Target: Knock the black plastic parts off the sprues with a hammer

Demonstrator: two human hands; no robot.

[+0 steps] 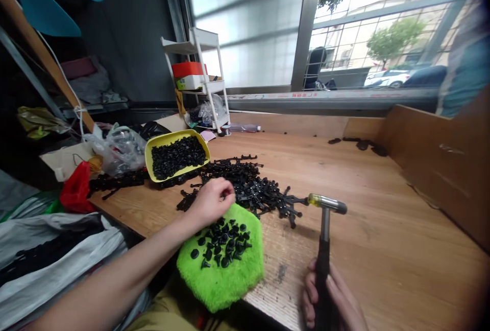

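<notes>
My left hand (215, 197) is closed, its fingertips pressed together at the near edge of a pile of black plastic parts (252, 188); whatever it pinches is too small to make out. Beneath that wrist lies a fuzzy green pad (229, 287) with several small black pieces (225, 241) scattered on it. At the lower right, my right hand (329, 295) is wrapped round the black handle of a small hammer (324, 234). The hammer is raised with its head up, and the yellowish end of the head points left, near the pile's right side.
A yellow tray (206, 155) full of small black pieces stands behind the pile on the wooden table (306, 162). Plastic bags (124, 147) and a red bag (76, 188) lie to the left. Farther back is a white shelf rack (199, 45); a wooden board (440, 162) borders the right.
</notes>
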